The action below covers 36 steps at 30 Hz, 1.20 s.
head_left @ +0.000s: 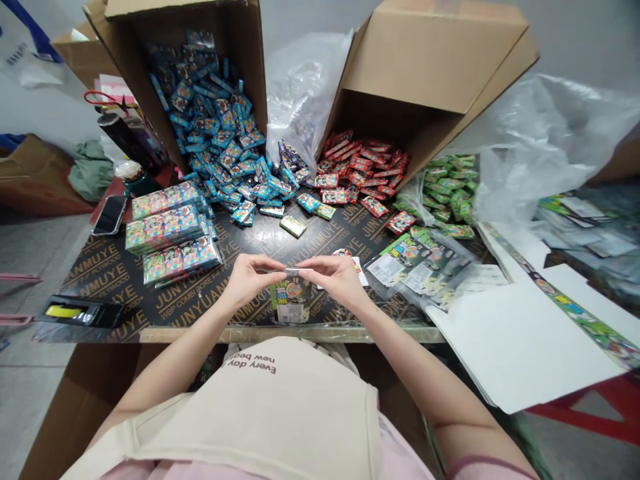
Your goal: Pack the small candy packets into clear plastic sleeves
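My left hand (pixel 249 277) and my right hand (pixel 336 275) meet over the near edge of the dark plywood table (pixel 120 277). Together they pinch the top edge of a clear plastic bag with a printed card (pixel 290 297) inside, which hangs flat between them. Fingers of both hands are closed on the bag's upper rim. Behind the hands lie piles of small packets: blue ones (pixel 220 127) spilling from a tipped box, red ones (pixel 363 167) from another box, green ones (pixel 450 190) to the right.
Stacks of wrapped packet bundles (pixel 170 237) sit at left, with a phone (pixel 110 215) and a black tape dispenser (pixel 80 312). Clear bags with cards (pixel 415 260), white sheets (pixel 520 340) and loose plastic film (pixel 545 140) lie at right.
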Each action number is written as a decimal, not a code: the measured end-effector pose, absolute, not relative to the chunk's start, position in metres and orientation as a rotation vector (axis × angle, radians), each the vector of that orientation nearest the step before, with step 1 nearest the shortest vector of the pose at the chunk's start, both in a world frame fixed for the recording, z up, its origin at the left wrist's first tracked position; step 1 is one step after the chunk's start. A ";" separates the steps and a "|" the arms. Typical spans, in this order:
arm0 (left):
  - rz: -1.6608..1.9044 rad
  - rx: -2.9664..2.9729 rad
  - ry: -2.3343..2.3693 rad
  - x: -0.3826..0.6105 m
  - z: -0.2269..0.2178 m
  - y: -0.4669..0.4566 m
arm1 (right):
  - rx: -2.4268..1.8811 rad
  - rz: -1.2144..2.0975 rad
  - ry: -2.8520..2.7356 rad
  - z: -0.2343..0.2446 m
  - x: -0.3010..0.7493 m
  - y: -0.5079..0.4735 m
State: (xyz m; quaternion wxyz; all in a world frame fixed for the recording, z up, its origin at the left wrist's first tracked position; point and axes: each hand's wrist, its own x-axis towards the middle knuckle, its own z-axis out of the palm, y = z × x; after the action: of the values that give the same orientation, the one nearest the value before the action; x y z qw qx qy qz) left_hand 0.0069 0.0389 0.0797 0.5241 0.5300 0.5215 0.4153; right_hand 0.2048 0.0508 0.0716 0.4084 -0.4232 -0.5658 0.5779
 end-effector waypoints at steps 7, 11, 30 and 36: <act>0.995 1.483 1.249 0.008 0.089 0.032 | -1.065 1.381 -1.493 0.071 0.209 0.047; 1.018 1.788 1.179 0.004 0.087 0.019 | -0.982 1.144 -1.727 0.062 0.222 0.038; 1.235 2.183 1.114 0.002 0.060 0.015 | -0.728 0.754 -1.906 0.037 0.222 0.039; 1.653 1.402 1.627 -0.030 0.049 0.044 | -1.180 0.629 -1.977 0.018 0.214 0.141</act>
State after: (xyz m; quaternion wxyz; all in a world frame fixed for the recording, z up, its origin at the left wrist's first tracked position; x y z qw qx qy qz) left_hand -0.0297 0.0438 0.0494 0.2139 0.5054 0.5864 0.5958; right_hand 0.2143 0.1414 0.0181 0.3687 -0.4596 -0.7699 0.2450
